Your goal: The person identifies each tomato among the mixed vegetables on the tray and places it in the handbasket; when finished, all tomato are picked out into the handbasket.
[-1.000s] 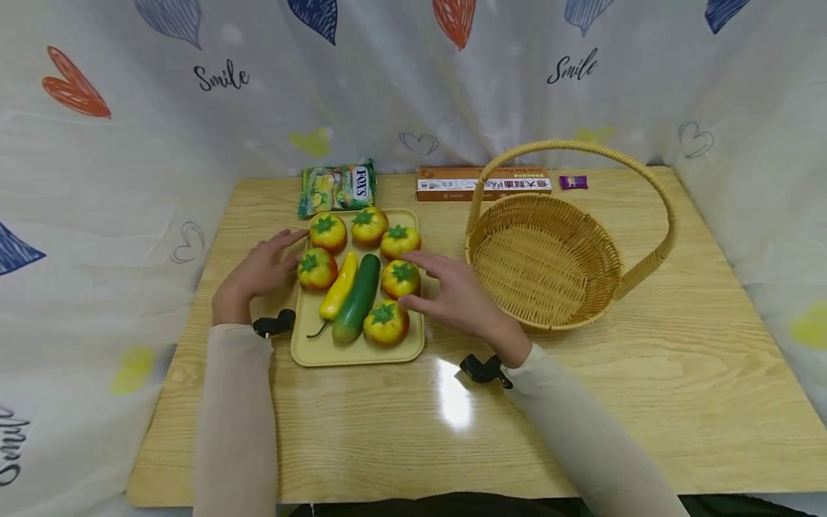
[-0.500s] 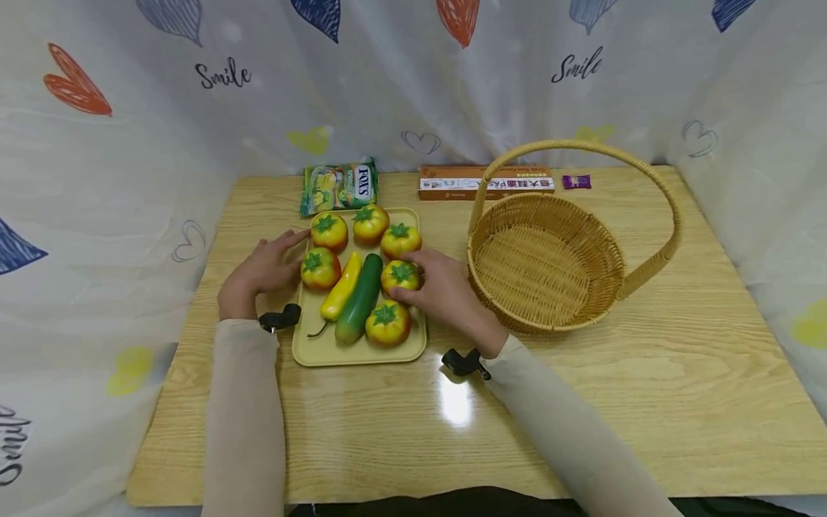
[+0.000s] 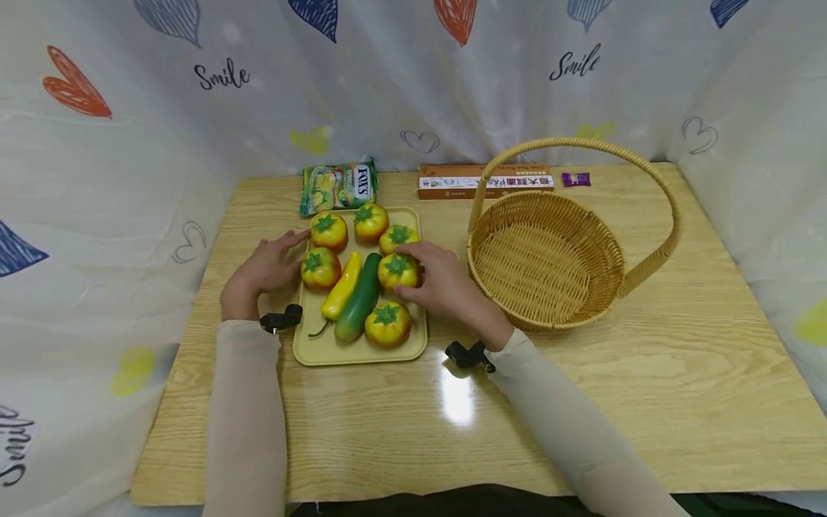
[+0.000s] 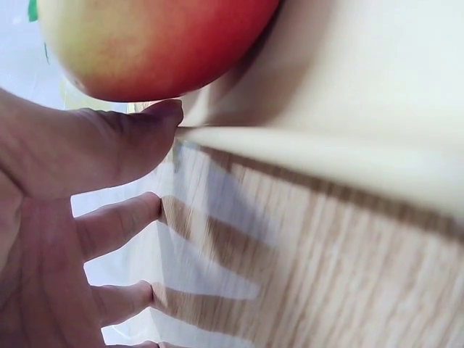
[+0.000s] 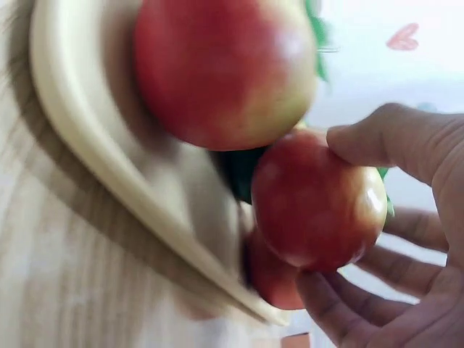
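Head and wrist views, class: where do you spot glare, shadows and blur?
Head view: a white glare patch on the wooden table; left wrist view: shadows from the left hand cross the wood, and the tray rim looks soft; right wrist view: a glint on the tomato in the right hand, with the wood grain smeared.

Left hand (image 4: 43,239) enters from the left side, palm partly visible. Broad thumb (image 4: 94,145) uppermost, tip beside a tray (image 4: 333,151) rim and just under a round fruit (image 4: 159,43); contact with the fruit unclear. Fruit is yellow-green shading to red, cropped above. Below, spread fingers (image 4: 119,225) extend rightward; finger-shaped shadows streak the wood-grained surface (image 4: 362,261).
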Action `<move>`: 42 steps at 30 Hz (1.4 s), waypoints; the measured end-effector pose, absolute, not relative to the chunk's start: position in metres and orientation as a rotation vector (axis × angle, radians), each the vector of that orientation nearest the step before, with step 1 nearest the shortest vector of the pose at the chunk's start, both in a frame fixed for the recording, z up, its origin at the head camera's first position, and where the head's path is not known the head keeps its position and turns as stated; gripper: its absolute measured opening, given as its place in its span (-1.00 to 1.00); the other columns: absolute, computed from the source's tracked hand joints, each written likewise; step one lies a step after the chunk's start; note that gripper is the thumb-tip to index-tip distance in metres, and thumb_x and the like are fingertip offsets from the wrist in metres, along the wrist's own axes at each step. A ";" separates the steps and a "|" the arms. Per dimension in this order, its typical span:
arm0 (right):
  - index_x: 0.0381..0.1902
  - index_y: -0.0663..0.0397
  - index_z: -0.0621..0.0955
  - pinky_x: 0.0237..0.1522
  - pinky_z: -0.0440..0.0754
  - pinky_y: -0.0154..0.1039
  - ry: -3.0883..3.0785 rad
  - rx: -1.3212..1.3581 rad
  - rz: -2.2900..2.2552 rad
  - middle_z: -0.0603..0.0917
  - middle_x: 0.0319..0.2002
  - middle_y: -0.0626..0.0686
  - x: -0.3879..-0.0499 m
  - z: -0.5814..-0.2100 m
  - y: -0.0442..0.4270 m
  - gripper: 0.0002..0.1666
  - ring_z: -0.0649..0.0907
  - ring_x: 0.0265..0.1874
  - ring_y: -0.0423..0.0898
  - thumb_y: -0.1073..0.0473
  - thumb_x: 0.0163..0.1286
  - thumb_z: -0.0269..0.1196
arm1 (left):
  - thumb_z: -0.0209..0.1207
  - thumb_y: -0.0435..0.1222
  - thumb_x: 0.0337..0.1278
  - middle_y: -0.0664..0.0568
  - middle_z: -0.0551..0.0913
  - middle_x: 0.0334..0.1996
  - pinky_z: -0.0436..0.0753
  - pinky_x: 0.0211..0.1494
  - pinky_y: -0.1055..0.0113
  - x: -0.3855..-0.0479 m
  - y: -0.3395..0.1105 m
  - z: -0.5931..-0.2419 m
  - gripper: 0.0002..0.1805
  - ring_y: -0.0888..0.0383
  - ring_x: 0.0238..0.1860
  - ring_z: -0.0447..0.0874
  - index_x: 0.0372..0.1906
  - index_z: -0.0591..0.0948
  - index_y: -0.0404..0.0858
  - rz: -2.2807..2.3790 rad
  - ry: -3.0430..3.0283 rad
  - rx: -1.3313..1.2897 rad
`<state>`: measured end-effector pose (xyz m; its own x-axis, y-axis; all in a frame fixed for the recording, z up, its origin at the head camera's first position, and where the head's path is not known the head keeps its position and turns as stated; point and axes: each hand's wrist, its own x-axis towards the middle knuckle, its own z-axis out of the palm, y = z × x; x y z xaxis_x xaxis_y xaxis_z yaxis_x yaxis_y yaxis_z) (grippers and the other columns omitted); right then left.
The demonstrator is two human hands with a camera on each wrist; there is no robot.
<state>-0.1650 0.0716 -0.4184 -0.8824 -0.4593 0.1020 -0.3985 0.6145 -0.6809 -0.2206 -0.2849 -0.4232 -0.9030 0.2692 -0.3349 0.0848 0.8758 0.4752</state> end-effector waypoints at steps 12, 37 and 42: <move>0.48 0.12 0.60 0.23 0.83 -0.06 2.596 -1.003 -1.376 0.63 0.46 0.18 -0.154 -0.369 0.117 -0.24 0.72 0.27 0.11 0.23 0.34 0.55 | 0.04 -0.28 0.62 -0.44 -0.03 0.75 -0.30 0.79 -0.37 -0.221 -0.284 -0.421 -0.23 -0.47 0.76 -0.17 0.80 0.13 -0.15 0.661 2.635 0.226; 0.47 0.14 0.61 0.25 0.79 0.19 2.846 -0.425 -1.346 0.63 0.44 0.27 -0.153 -0.411 0.216 -0.32 0.73 0.27 0.31 0.19 0.45 0.52 | 0.05 -0.28 0.61 -0.46 0.02 0.74 -0.32 0.81 -0.33 -0.220 -0.284 -0.422 -0.24 -0.44 0.76 -0.10 0.78 0.15 -0.22 0.689 2.644 0.251; 0.50 0.16 0.59 0.31 0.74 0.27 2.835 -0.403 -1.274 0.60 0.48 0.30 -0.156 -0.414 0.212 -0.27 0.70 0.32 0.36 0.19 0.44 0.53 | 0.04 -0.30 0.60 -0.45 0.04 0.74 -0.32 0.81 -0.32 -0.219 -0.282 -0.422 -0.24 -0.43 0.77 -0.10 0.78 0.17 -0.22 0.696 2.652 0.242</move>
<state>-0.1558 0.2121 -0.4143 -0.9668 -0.2356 0.0984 -0.2300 0.6363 -0.7363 -0.2194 -0.2825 -0.4221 -0.9105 0.2587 -0.3228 0.0669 0.8621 0.5023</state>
